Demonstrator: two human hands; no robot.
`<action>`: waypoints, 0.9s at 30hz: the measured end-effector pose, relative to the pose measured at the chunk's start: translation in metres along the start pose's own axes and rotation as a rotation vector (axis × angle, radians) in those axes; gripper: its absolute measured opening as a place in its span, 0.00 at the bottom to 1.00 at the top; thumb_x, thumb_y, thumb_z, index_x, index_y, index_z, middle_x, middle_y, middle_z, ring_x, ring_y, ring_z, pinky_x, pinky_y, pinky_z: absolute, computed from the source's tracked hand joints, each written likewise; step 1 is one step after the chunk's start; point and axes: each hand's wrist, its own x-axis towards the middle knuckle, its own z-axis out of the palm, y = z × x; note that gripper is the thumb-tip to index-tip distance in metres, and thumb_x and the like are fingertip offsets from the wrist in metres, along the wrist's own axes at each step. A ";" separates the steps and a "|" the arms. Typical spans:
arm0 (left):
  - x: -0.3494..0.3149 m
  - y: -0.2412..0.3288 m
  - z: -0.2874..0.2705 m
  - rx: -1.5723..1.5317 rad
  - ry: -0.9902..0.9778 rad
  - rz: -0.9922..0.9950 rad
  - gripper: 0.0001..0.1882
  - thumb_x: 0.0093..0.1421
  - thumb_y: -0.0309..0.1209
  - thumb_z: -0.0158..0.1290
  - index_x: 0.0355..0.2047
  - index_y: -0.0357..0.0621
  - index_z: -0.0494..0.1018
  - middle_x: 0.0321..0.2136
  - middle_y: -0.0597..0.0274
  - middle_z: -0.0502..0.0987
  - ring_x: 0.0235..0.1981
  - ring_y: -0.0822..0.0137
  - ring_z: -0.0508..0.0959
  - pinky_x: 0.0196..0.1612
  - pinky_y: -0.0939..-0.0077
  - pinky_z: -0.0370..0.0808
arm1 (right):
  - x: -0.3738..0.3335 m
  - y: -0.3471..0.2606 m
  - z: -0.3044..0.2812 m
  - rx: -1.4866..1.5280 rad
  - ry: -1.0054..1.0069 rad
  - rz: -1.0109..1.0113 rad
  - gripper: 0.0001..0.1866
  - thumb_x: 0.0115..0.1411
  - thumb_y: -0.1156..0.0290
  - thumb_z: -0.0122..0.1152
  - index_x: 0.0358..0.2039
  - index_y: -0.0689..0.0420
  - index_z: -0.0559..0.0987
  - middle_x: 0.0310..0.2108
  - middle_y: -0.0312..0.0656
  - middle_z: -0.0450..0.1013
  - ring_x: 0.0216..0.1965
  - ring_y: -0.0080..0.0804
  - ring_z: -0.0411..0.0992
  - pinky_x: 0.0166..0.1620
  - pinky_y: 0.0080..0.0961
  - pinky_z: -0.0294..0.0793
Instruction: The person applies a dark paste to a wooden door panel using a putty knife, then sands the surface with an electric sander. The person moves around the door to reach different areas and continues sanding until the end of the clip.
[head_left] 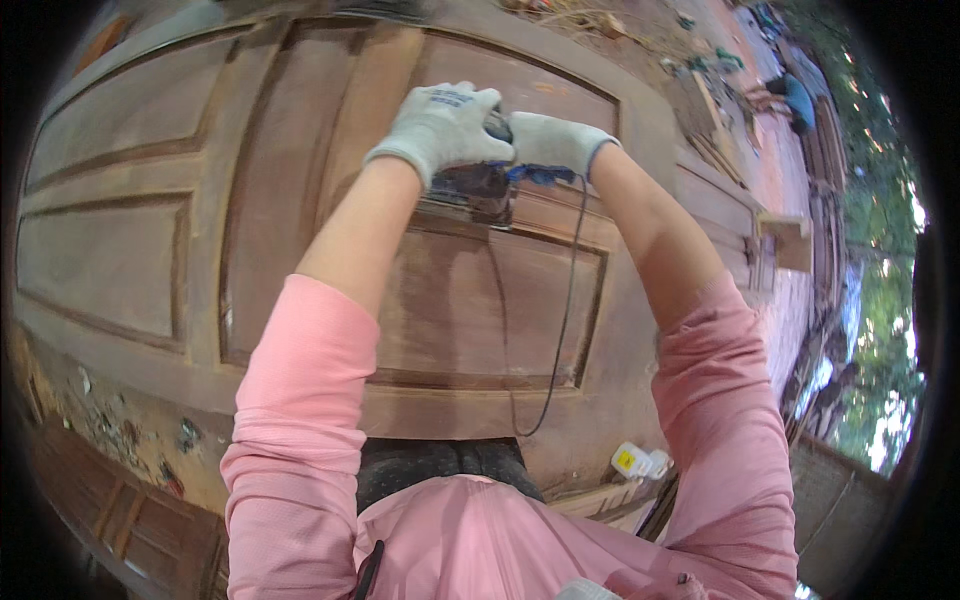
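Both my hands wear white knit gloves and hold a dark electric sander (468,190) against a brown wooden panel door (620,330) lying flat in front of me. Fingers of my left hand (440,128) wrap over the sander's top from the left. From the right, my right hand (558,146) closes around its other end; the blue palm side of that glove shows underneath. A thin black power cord (570,300) loops from the sander toward me, over the door's near edge. The sander's base meets the middle rail between two recessed panels. My arms are stretched forward.
A white bottle with a yellow label (636,462) stands right of my lap. Another panelled wooden piece (120,510) lies low at the left. Wood offcuts (708,115) are scattered at the far right. Another person (795,102) crouches beyond, near stacked boards (825,190) and trees.
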 end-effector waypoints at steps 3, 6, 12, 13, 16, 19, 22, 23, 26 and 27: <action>0.018 0.034 0.009 0.001 -0.112 -0.002 0.33 0.51 0.59 0.60 0.53 0.55 0.79 0.52 0.51 0.82 0.57 0.52 0.81 0.58 0.55 0.77 | -0.015 0.033 0.000 -0.038 0.041 0.050 0.15 0.60 0.59 0.66 0.37 0.60 0.83 0.23 0.40 0.78 0.22 0.33 0.76 0.25 0.35 0.75; 0.043 0.080 0.030 -0.003 -0.168 0.062 0.34 0.51 0.60 0.59 0.53 0.56 0.79 0.53 0.52 0.81 0.57 0.53 0.81 0.59 0.56 0.77 | -0.034 0.095 0.012 -0.013 0.140 0.044 0.15 0.59 0.60 0.67 0.36 0.61 0.83 0.22 0.41 0.78 0.22 0.32 0.77 0.25 0.35 0.75; 0.079 0.152 0.073 -0.022 -0.196 0.150 0.38 0.50 0.64 0.57 0.56 0.56 0.78 0.55 0.51 0.81 0.59 0.54 0.80 0.59 0.57 0.77 | -0.087 0.166 0.008 0.116 0.036 0.171 0.11 0.58 0.64 0.68 0.32 0.60 0.82 0.20 0.40 0.77 0.19 0.30 0.76 0.21 0.32 0.74; 0.083 0.165 0.081 -0.020 -0.185 0.161 0.38 0.50 0.64 0.58 0.56 0.56 0.79 0.55 0.51 0.81 0.59 0.54 0.81 0.59 0.58 0.77 | -0.093 0.184 0.012 0.190 0.032 0.165 0.10 0.58 0.65 0.68 0.34 0.58 0.81 0.20 0.38 0.76 0.18 0.29 0.75 0.19 0.30 0.73; 0.095 0.205 0.103 -0.039 -0.178 0.190 0.38 0.50 0.63 0.58 0.56 0.56 0.79 0.55 0.51 0.81 0.58 0.54 0.81 0.59 0.57 0.77 | -0.115 0.227 0.019 0.237 0.052 0.226 0.11 0.58 0.66 0.68 0.37 0.58 0.80 0.21 0.37 0.76 0.18 0.28 0.75 0.20 0.31 0.74; 0.103 0.245 0.118 -0.047 -0.190 0.196 0.35 0.51 0.60 0.59 0.56 0.57 0.80 0.55 0.53 0.82 0.58 0.53 0.82 0.59 0.55 0.77 | -0.140 0.267 0.025 0.190 0.090 0.141 0.15 0.57 0.64 0.68 0.41 0.59 0.80 0.23 0.39 0.78 0.19 0.28 0.75 0.21 0.32 0.75; 0.108 0.272 0.128 -0.093 -0.175 0.229 0.34 0.51 0.59 0.60 0.55 0.57 0.81 0.55 0.54 0.82 0.58 0.53 0.82 0.59 0.55 0.76 | -0.157 0.292 0.030 0.107 0.178 0.109 0.17 0.56 0.62 0.69 0.41 0.60 0.80 0.24 0.40 0.80 0.21 0.28 0.76 0.25 0.32 0.77; 0.107 0.273 0.131 -0.087 -0.144 0.230 0.33 0.51 0.59 0.60 0.53 0.57 0.81 0.54 0.54 0.82 0.57 0.53 0.82 0.58 0.55 0.76 | -0.160 0.295 0.026 0.074 0.112 0.199 0.20 0.55 0.60 0.69 0.43 0.62 0.80 0.26 0.42 0.81 0.23 0.31 0.77 0.30 0.35 0.80; 0.088 0.265 0.139 -0.080 -0.025 0.236 0.29 0.51 0.57 0.62 0.48 0.56 0.82 0.49 0.55 0.83 0.52 0.54 0.83 0.54 0.55 0.75 | -0.164 0.258 0.036 0.112 0.223 0.139 0.20 0.56 0.59 0.68 0.43 0.61 0.81 0.28 0.44 0.81 0.25 0.31 0.76 0.33 0.35 0.80; 0.074 0.260 0.141 -0.089 0.045 0.255 0.27 0.51 0.56 0.63 0.46 0.56 0.82 0.47 0.56 0.82 0.51 0.54 0.83 0.53 0.54 0.74 | -0.162 0.251 0.044 0.045 0.256 0.215 0.21 0.58 0.56 0.68 0.43 0.61 0.82 0.33 0.49 0.84 0.31 0.40 0.82 0.40 0.40 0.82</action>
